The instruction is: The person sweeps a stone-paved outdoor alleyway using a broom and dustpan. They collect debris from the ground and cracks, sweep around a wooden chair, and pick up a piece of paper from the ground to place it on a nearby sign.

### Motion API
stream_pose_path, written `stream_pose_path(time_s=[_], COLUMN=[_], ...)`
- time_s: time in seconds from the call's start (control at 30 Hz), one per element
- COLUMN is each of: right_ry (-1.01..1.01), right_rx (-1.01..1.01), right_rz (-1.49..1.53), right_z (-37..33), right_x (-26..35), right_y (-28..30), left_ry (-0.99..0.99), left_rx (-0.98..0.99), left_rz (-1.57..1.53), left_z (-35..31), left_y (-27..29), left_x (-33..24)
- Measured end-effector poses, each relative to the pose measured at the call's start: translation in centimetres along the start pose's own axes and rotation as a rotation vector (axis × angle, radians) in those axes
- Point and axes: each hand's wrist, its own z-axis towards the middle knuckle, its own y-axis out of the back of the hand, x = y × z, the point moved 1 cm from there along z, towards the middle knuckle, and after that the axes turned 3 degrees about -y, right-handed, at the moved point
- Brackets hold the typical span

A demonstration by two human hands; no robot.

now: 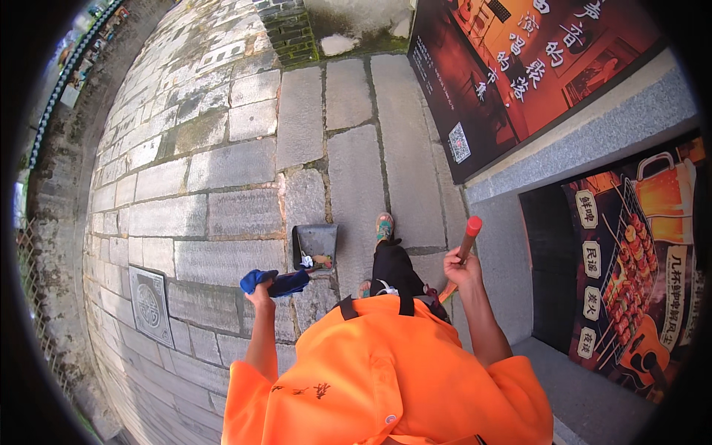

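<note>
My left hand (261,295) is closed around a blue cloth bundle (289,283), bright blue at the hand and darker toward the dustpan. Just beyond the bundle, a dark grey dustpan (315,236) rests low over the paving with bits of litter (322,260) in it. Whether the cloth covers the dustpan's handle I cannot tell. On the other side, my right hand (464,268) grips a brown stick with a red end cap (470,239). The stick's lower part passes behind my body, so its far end is hidden.
Uneven stone paving (237,174) spreads ahead and to the left, with a square patterned drain cover (151,305) set in it. Printed boards (475,96) and a granite ledge (593,133) line the right side. A mossy brick pillar (291,33) stands ahead.
</note>
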Motion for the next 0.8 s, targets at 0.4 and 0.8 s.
stream_pose_path(time_s=[0.4,0.8], right_ry=[-0.201,-0.354], right_rx=[0.098,0.328], right_rz=[0.038,0.040], right_z=[19.3,36.0], right_x=[1.3,-4.0], right_y=[-34.1,-62.5], left_ry=[0.112,0.093], left_rx=[-0.251,-0.357], left_rz=[-0.056,0.037], left_z=[13.0,27.4], left_y=[-16.8,-33.8], left_x=[-8.1,-14.8])
